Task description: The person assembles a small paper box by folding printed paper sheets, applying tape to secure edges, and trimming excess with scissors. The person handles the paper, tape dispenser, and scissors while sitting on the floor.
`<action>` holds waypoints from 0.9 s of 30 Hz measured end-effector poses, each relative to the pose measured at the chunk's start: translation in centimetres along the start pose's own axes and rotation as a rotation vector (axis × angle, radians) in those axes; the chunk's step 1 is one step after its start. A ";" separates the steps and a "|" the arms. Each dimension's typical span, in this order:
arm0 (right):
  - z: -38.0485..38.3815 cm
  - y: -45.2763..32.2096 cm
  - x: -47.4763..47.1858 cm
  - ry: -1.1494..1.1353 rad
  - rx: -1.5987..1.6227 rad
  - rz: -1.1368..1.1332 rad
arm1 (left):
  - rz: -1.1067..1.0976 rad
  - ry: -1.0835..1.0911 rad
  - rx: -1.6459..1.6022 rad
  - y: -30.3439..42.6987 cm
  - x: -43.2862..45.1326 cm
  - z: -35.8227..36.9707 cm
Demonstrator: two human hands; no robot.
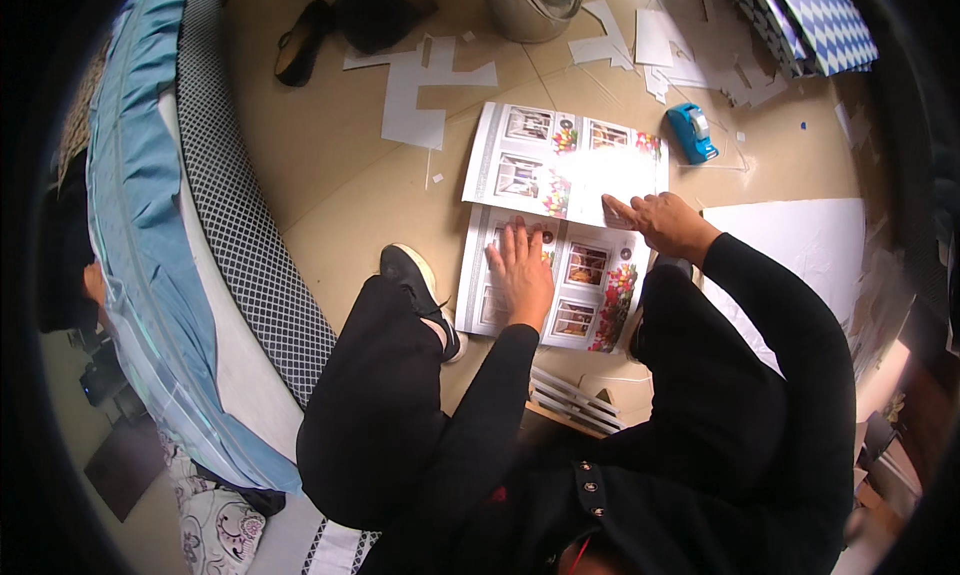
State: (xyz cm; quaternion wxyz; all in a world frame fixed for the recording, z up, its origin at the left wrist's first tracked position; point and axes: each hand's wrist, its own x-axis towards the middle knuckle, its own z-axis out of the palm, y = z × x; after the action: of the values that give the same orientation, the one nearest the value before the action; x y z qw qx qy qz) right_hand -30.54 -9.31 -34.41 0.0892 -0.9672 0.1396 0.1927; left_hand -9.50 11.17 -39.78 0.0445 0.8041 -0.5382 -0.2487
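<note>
Two printed sheets with window pictures and red flowers lie between my feet. The far sheet (555, 136) has a bright glare on it, and its near edge meets or overlaps the near sheet (559, 327). My left hand (523, 267) rests flat on the near sheet, fingers spread. Over the near edge of the far sheet, my right hand (652, 218) points with its index finger extended and the other fingers curled; whether it grips anything is not plain. A blue tape dispenser (694, 133) sits on the floor beyond my right hand.
White card cutouts (416, 98) and scraps (660, 49) lie on the tiled floor (322, 192). A large white sheet (795, 252) is at right. Black shoes (300, 46) and a metal bucket (529, 8) stand farther off. A bed with blue fabric (139, 200) borders the left.
</note>
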 end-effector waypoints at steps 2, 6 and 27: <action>-0.3 0.0 0.8 -0.027 0.119 0.097 | -0.059 -0.027 -0.018 -0.2 0.4 0.5; 1.1 1.3 1.3 0.078 0.259 0.186 | -0.085 -0.048 0.038 0.3 1.7 0.8; 2.5 3.0 4.0 0.265 0.268 0.165 | -0.017 0.015 0.074 0.8 4.8 1.6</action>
State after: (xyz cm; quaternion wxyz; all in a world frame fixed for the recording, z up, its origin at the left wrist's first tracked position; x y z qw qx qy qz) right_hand -28.84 -12.54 -38.67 0.1821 -0.9488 0.2533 0.0500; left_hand -9.44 6.91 -42.61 0.0164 0.8115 -0.5398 -0.2231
